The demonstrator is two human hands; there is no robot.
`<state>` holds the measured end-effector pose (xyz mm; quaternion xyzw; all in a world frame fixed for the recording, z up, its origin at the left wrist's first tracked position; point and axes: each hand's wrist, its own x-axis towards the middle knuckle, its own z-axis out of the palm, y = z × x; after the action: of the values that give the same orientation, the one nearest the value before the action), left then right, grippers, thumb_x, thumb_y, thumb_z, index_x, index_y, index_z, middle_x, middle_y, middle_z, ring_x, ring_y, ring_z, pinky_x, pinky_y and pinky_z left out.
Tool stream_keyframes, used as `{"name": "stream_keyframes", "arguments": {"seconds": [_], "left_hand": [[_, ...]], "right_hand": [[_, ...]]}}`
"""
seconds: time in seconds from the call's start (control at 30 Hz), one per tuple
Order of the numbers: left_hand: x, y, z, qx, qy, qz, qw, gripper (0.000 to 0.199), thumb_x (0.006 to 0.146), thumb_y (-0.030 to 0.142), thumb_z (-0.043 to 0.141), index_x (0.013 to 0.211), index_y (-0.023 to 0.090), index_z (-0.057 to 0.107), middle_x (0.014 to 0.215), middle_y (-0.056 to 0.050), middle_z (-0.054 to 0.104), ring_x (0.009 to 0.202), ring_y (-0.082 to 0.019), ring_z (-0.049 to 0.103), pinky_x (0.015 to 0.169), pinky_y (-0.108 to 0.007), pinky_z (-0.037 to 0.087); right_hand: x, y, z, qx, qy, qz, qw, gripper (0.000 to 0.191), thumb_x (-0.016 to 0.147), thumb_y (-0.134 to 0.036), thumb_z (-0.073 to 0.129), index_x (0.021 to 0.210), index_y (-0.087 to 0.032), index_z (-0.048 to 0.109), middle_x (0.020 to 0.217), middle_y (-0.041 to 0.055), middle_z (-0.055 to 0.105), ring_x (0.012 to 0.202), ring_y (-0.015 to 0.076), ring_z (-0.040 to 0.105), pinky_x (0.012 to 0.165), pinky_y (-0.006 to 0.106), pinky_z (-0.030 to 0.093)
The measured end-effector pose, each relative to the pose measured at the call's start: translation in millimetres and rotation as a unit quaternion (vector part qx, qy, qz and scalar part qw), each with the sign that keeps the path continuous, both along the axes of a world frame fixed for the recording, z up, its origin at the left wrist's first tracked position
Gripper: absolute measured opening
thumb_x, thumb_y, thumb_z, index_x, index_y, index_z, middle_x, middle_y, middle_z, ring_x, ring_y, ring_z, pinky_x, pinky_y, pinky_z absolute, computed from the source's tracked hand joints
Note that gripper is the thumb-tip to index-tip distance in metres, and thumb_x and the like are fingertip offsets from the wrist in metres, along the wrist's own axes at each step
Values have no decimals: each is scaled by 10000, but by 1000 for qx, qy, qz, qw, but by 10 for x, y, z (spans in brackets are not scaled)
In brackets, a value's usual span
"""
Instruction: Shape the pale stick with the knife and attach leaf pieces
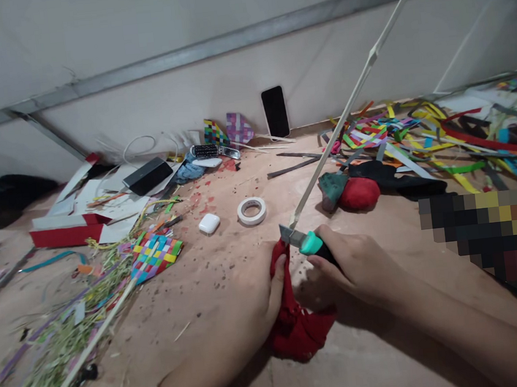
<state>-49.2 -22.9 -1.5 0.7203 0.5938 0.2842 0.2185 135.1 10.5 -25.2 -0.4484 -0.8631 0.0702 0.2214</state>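
Note:
My left hand is closed round a red cloth bundle, its fingers pinching the narrow upper part. A long pale wooden stick rises from that grip toward the upper right, with a joint-like notch partway along. My right hand grips a box cutter with a teal and black handle. Its blade lies across the stick's lower end, just above the red cloth. Whether the stick runs on inside the cloth is hidden.
Beyond my hands lie a white tape roll, a white earbud case and a red cloth ball. Coloured strips are heaped at right. A woven paper piece is at left. A phone leans on the wall.

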Motion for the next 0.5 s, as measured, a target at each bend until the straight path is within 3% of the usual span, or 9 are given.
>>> {"name": "stream_keyframes", "arguments": {"seconds": [0.27, 0.5], "left_hand": [[8, 38, -11, 6, 63, -5, 998, 337, 885, 368, 255, 964, 235, 554, 779, -26, 641, 697, -140, 602, 615, -251, 479], [-13, 30, -97, 58, 114, 2, 992, 291, 882, 344, 298, 947, 223, 556, 746, -19, 636, 664, -137, 592, 587, -232, 451]], "right_hand": [[16, -19, 41, 2, 4, -9, 1000, 348, 892, -463, 255, 929, -163, 429, 655, 17, 571, 580, 146, 568, 507, 215, 278], [-23, 3, 18, -88, -25, -31, 995, 379, 889, -497, 197, 849, -183, 406, 651, 18, 574, 588, 174, 578, 495, 226, 228]]}}
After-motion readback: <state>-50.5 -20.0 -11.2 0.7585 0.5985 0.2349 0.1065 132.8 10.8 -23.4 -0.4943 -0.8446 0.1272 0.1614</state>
